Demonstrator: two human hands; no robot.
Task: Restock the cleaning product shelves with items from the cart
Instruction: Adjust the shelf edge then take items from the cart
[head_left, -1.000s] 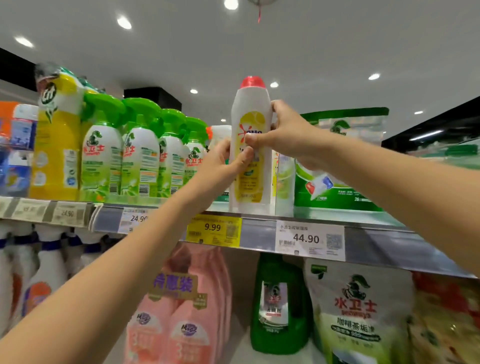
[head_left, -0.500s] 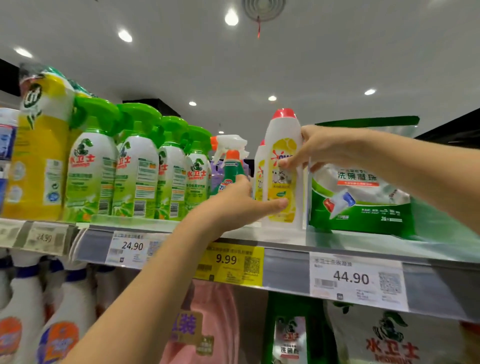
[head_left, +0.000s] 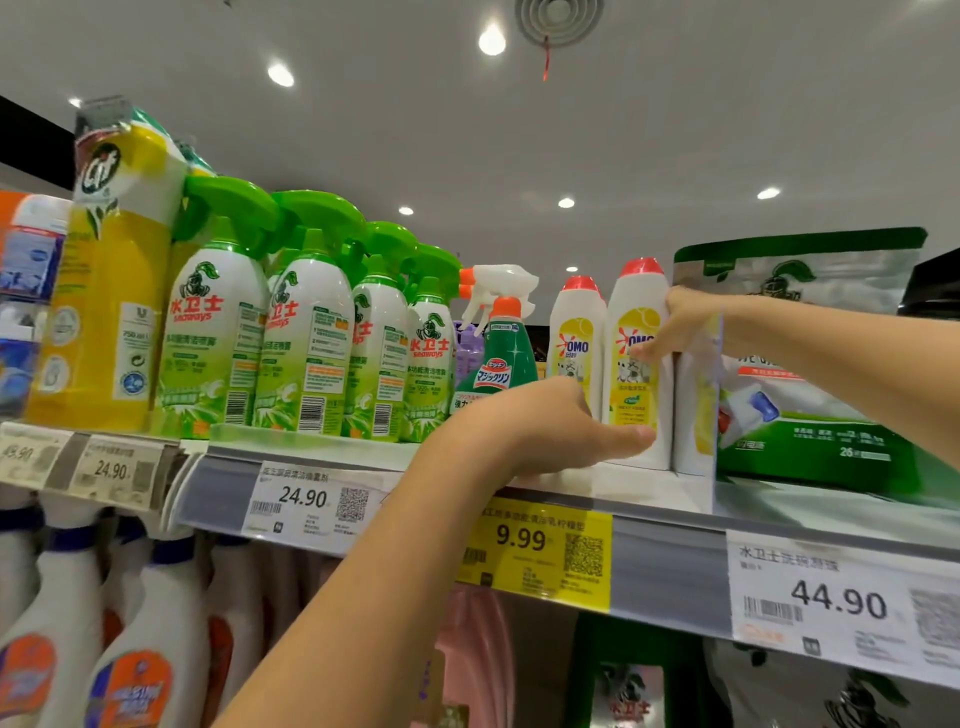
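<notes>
A white OMO bottle (head_left: 635, 374) with a red cap and yellow label stands on the top shelf (head_left: 667, 564), beside a second bottle of the same kind (head_left: 574, 338). My right hand (head_left: 678, 325) grips its upper right side, thumb on the label. My left hand (head_left: 545, 431) presses against the bottle's base, with one straight digit across the lower front; its other fingers are hidden.
Left of the OMO bottles are a teal spray bottle (head_left: 501, 364), several green spray bottles (head_left: 306, 338) and a yellow Cif bottle (head_left: 104, 291). A clear divider (head_left: 698, 410) and a green pouch (head_left: 810, 447) stand right. More products fill the shelf below.
The bottle has gone from the shelf's front edge deeper in, next to the second bottle. My left hand slid down from its middle to its base. The view tilted upward.
</notes>
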